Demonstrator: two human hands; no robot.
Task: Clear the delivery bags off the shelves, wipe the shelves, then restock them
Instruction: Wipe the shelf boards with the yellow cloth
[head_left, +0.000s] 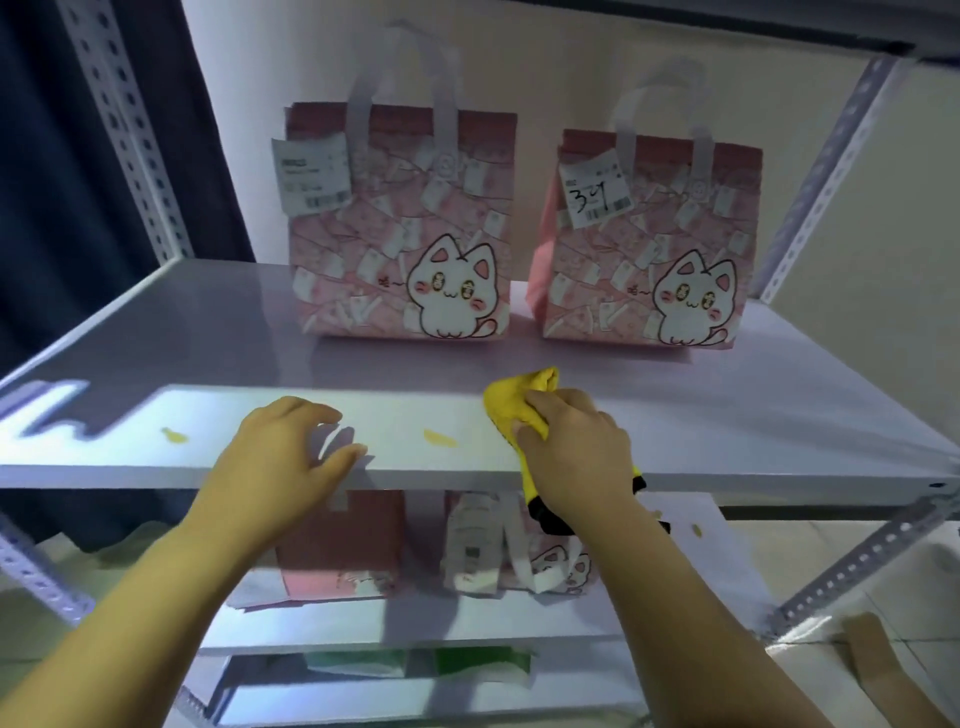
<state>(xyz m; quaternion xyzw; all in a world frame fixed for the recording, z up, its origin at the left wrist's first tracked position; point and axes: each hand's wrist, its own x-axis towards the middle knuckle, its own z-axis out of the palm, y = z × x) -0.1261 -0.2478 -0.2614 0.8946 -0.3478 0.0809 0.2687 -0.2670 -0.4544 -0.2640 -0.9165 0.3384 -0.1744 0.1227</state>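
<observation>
Two pink delivery bags with a white cat print stand upright at the back of the white shelf: the left bag and the right bag, each with a paper label. My right hand grips a yellow cloth at the shelf's front edge, and the cloth's dark end hangs below the edge. My left hand rests at the front edge with its fingers loosely curved, holding nothing. Two yellowish smears mark the shelf front.
A lower shelf holds more pink cat bags, partly hidden by the upper shelf. Below that, green and white items lie on another shelf. Perforated metal uprights frame the rack. A dark curtain hangs at the left.
</observation>
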